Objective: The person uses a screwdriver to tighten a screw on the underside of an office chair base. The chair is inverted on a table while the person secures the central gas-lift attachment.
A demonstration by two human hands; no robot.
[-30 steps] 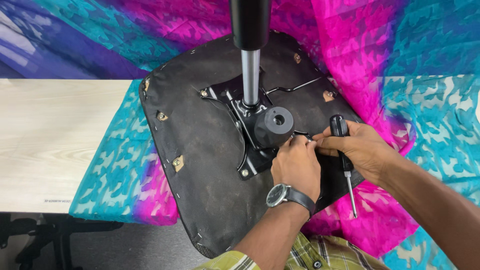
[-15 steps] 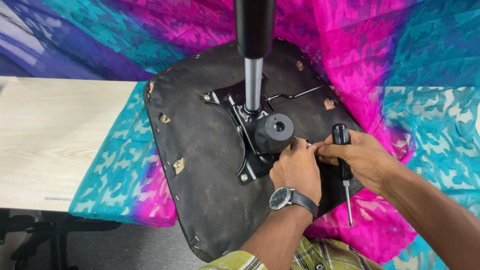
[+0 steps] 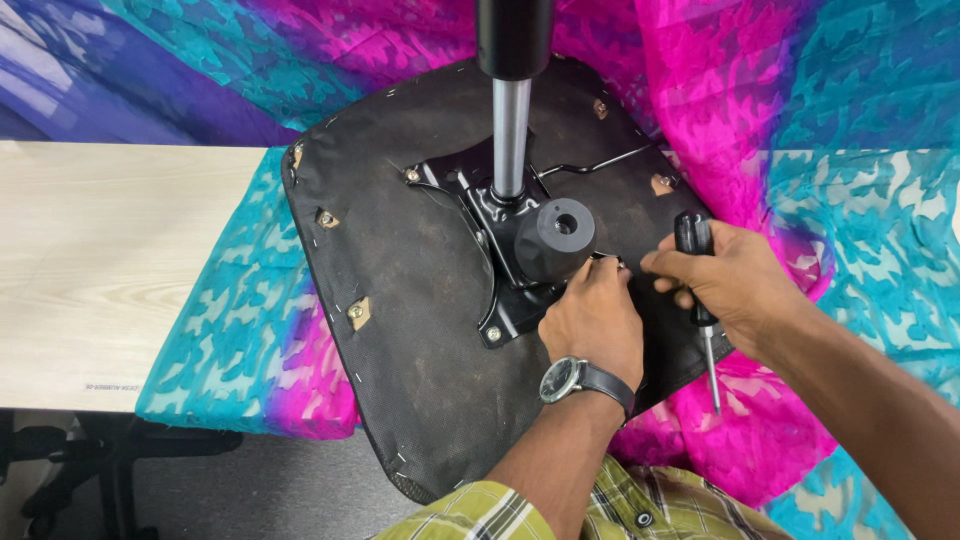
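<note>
Screwdriver with black handle and thin metal shaft sits in right hand, fingers clenched round the handle, shaft pointing down toward the camera, tip over the pink cloth just off the seat's near-right edge. Right thumb and forefinger reach left toward the left hand's fingertips. Left hand rests on the black metal mechanism plate, fingers curled and pinching at a small part by the plate's right edge; what exactly is pinched is too small to tell. Wristwatch with dark face and black strap on left wrist.

Upturned chair seat lies underside up, black fabric stapled along the rim, centre of view, resting on the cloth and hanging partly off the table's near edge. Mechanism plate is bolted in the middle of it. Silver gas-lift column stands up from the plate, black outer tube at top of frame. Black round knob with a centre hole sits just right of the column base, just above the left hand. Small brass-coloured brackets dotted near the seat edges.

Pink, teal and purple patterned cloth spreads under and behind the seat. Light wood table at left, with a small dark strip label on its front edge, lettering too small to make out. Plaid green-yellow shirt at bottom.
</note>
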